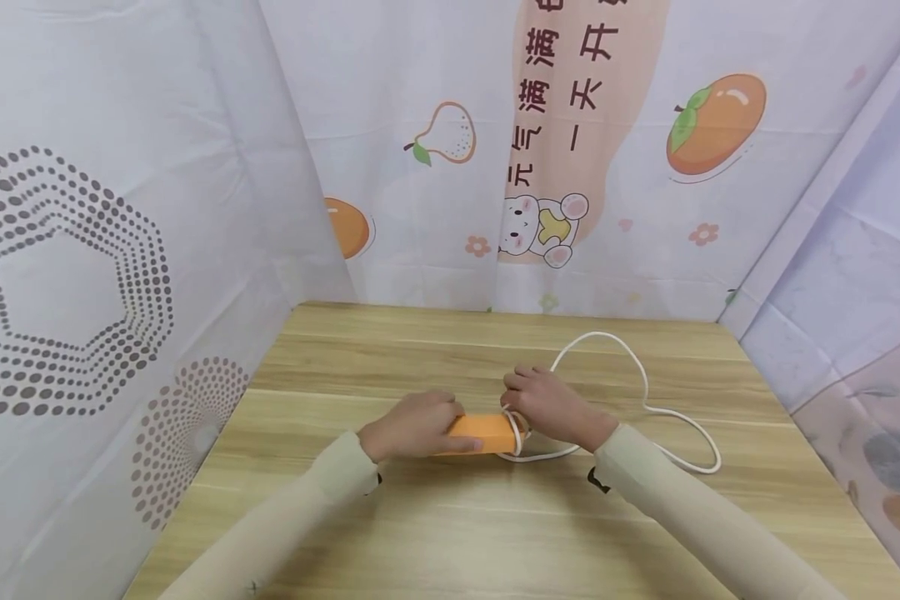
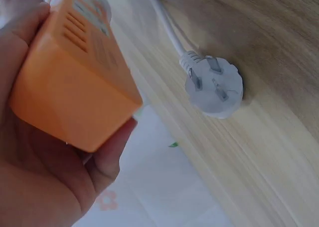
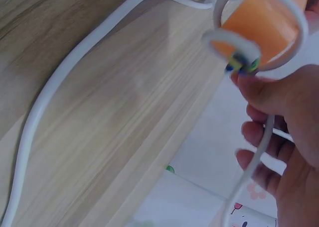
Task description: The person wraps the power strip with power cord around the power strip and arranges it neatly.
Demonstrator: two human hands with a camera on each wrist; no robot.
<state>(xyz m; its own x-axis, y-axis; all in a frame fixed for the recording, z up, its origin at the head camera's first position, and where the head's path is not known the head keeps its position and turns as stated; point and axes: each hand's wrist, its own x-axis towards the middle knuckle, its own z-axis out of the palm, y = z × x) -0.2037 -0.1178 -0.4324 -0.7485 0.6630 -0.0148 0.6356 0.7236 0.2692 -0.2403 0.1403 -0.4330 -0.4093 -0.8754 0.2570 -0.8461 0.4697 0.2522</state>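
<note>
My left hand (image 1: 416,425) grips an orange power strip (image 1: 483,427) above the table, thumb along its near side. Its plain end, slots and a label show on the power strip (image 2: 75,97) in the left wrist view. A white cord (image 1: 647,387) is looped around the right end of the strip. Thumb and fingertips of my right hand (image 1: 555,404) pinch the cord beside that end. A small blue, yellow and green bit (image 3: 243,62) shows at the right fingertips, blurred. The cord's three-pin plug (image 2: 224,106) lies on the table, pins up, apart from the left hand.
More of the cord curves over the wooden table (image 1: 495,533) behind and to the right of my right hand. Printed curtains (image 1: 420,75) hang along the table's back and both sides.
</note>
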